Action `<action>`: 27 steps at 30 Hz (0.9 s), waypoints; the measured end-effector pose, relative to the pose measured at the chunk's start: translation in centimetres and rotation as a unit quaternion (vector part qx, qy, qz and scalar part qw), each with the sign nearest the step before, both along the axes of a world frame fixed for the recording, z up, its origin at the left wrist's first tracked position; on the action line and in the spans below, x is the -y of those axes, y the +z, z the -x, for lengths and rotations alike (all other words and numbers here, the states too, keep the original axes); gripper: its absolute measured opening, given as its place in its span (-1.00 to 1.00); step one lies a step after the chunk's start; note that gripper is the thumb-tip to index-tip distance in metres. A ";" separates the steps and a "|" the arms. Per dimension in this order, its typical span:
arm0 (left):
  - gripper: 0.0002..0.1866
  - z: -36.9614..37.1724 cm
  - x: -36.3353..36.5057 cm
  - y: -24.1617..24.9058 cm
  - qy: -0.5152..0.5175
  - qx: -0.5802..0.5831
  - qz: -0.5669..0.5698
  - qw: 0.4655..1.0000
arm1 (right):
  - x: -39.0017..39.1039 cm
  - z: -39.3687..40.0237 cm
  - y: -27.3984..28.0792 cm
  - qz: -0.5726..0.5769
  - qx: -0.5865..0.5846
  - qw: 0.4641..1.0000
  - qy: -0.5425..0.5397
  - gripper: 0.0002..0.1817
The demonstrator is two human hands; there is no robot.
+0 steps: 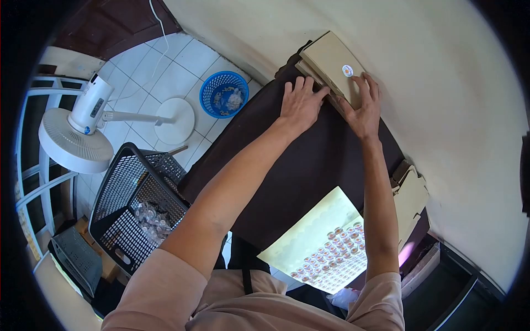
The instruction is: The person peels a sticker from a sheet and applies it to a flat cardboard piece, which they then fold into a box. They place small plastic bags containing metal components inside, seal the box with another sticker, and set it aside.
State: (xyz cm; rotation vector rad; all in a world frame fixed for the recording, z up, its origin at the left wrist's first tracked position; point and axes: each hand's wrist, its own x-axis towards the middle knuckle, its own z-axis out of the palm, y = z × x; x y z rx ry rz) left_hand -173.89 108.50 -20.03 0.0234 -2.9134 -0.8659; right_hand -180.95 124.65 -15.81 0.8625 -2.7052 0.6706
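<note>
A flat beige cardboard box [327, 54] lies on top of a stack at the far end of the dark-covered table, against the wall. A round white sticker with an orange and blue print [347, 70] is on its upper face. My right hand [364, 109] grips the box at its near right corner, fingers on the top and thumb along the near side. My left hand [302, 102] is at the left part of the near side, fingers bent and thumb against the box edge; its fingertips are partly hidden. Closer to my body lies a sheet of round stickers [301, 251], partly peeled off.
More flattened cardboard pieces [411, 198] lie at the table's right edge. On the tiled floor to the left stand a blue basket [207, 105], a white fan [77, 140] and a dark grey crate [118, 187] holding clear plastic items. The wall [441, 83] borders the table.
</note>
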 end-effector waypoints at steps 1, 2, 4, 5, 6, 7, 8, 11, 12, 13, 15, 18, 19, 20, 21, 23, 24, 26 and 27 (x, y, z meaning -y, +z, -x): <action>-0.57 -0.2 0.1 0.1 -0.001 -0.001 0.001 1.000 | 0.0 0.0 -0.3 -0.008 -0.007 1.000 -0.004 -0.36; -0.59 -0.4 0.3 0.2 -0.011 -0.016 -0.008 1.000 | 0.0 0.0 -0.5 -0.006 -0.008 1.000 -0.005 -0.36; -0.61 -1.4 0.8 -0.5 -0.022 -0.031 -0.016 0.999 | 0.0 -0.2 -0.7 -0.016 -0.008 1.000 -0.019 -0.39; -0.63 -2.2 1.2 -1.2 -0.041 -0.075 -0.019 0.996 | -0.1 -0.3 -0.8 -0.015 -0.009 1.000 -0.021 -0.39; -0.65 -2.9 1.8 -1.3 -0.061 -0.118 -0.023 0.991 | -0.2 -0.5 -1.0 -0.023 -0.004 0.999 -0.027 -0.39; -0.65 -3.2 2.5 -1.5 -0.062 -0.119 -0.022 0.991 | -0.2 -0.6 -1.2 -0.030 0.000 0.999 -0.032 -0.39; -0.67 -3.5 3.2 -1.6 -0.075 -0.102 -0.095 0.987 | -0.2 -0.7 -1.5 -0.029 -0.002 0.999 -0.032 -0.39; -0.68 -3.0 4.8 -0.3 -0.035 -0.087 -0.210 0.973 | 0.0 -1.5 -2.3 -0.027 -0.005 0.998 -0.050 -0.38; -0.68 -2.3 5.3 0.3 0.017 -0.092 -0.252 0.963 | 0.0 -1.6 -2.4 -0.036 -0.008 0.998 -0.050 -0.36; -0.68 -1.4 5.3 0.3 0.014 -0.095 -0.252 0.963 | 0.1 -1.7 -2.1 -0.045 -0.013 0.998 -0.051 -0.34; -0.65 0.7 5.3 0.3 0.153 -0.159 -0.257 0.941 | 0.1 -2.4 -1.3 -0.038 -0.006 0.998 -0.056 -0.33; -0.46 3.8 6.5 1.3 0.135 -0.071 -0.248 0.957 | 0.0 -3.5 -0.7 -0.032 0.003 0.998 -0.061 -0.33; -0.39 4.1 6.4 2.0 0.117 -0.021 -0.238 0.964 | -0.1 -3.8 -0.9 -0.038 0.008 0.997 -0.062 -0.34; -0.39 4.4 6.5 2.6 0.086 0.041 -0.290 0.952 | -0.3 -4.0 -1.3 -0.036 0.010 0.997 -0.068 -0.34; -0.39 5.0 6.2 2.2 0.081 0.041 -0.288 0.953 | -0.3 -3.9 -1.8 -0.030 0.008 0.997 -0.074 -0.34; -0.49 6.0 5.6 1.2 0.111 0.023 -0.293 0.949 | -0.5 -4.0 -2.6 -0.024 0.008 0.996 -0.084 -0.33; -0.49 6.2 5.3 0.8 0.107 0.025 -0.291 0.950 | -0.5 -4.2 -2.9 -0.019 -0.005 0.996 -0.085 -0.36; -0.57 6.4 5.0 -0.1 0.143 -0.017 -0.299 0.943 | -0.5 -4.4 -3.4 -0.013 -0.026 0.996 -0.088 -0.40; -0.57 6.3 4.9 0.0 0.140 -0.015 -0.297 0.944 | -0.6 -4.4 -3.6 -0.011 -0.024 0.995 -0.091 -0.40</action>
